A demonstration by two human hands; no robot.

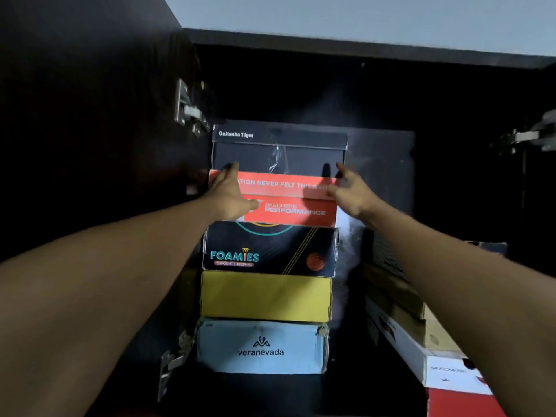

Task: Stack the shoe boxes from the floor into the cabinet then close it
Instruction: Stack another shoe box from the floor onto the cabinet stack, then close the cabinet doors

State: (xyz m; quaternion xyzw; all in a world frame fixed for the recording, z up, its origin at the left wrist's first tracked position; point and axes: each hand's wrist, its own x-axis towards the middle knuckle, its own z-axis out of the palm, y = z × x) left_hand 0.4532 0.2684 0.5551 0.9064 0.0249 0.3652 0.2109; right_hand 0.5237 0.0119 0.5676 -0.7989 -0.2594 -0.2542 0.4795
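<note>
Our left hand [230,194] presses straight fingers on the red box [288,203] at its 9 o'clock end; our right hand [350,191], loosely spread, is at 3 o'clock. The black box [279,152] sits at 12, inside the cabinet [361,51].

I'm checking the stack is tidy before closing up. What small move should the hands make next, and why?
Probably nudge the Onitsuka Tiger box square: the left hand and right hand lie open at its lower front corners, where it sits atop the red Skechers box.
</note>
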